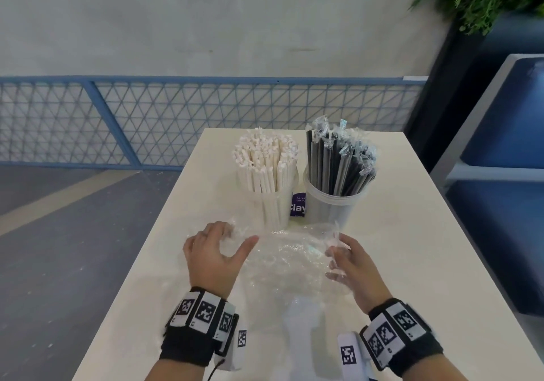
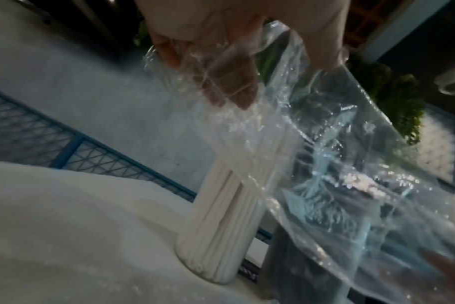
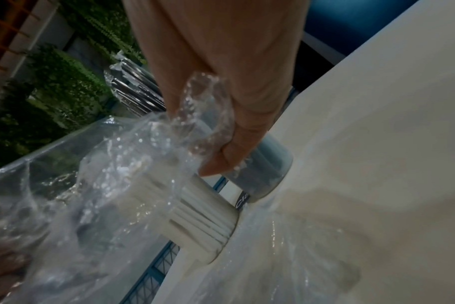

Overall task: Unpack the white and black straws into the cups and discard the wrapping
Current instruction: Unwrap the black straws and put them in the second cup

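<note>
Gathering the clear wrapping [image 1: 282,260] for discarding, left hand [image 1: 212,254] and right hand [image 1: 350,266] each pinch it in curled fingers [image 3: 221,160], near the surface's [image 1: 412,233] front edge.

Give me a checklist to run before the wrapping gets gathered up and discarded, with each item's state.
1. White straws standing in their cup: ok.
2. Black straws standing in their cup: ok.
3. Left hand has a grip on the clear wrapping: ok, fingers curl into the film in the left wrist view.
4. Right hand has a grip on the wrapping: ok, it pinches a bunched edge.
5. Wrapping free of both cups: cannot tell, its far edge lies close to their bases.
6. Bin for the wrapping in sight: not ok, none visible.
</note>
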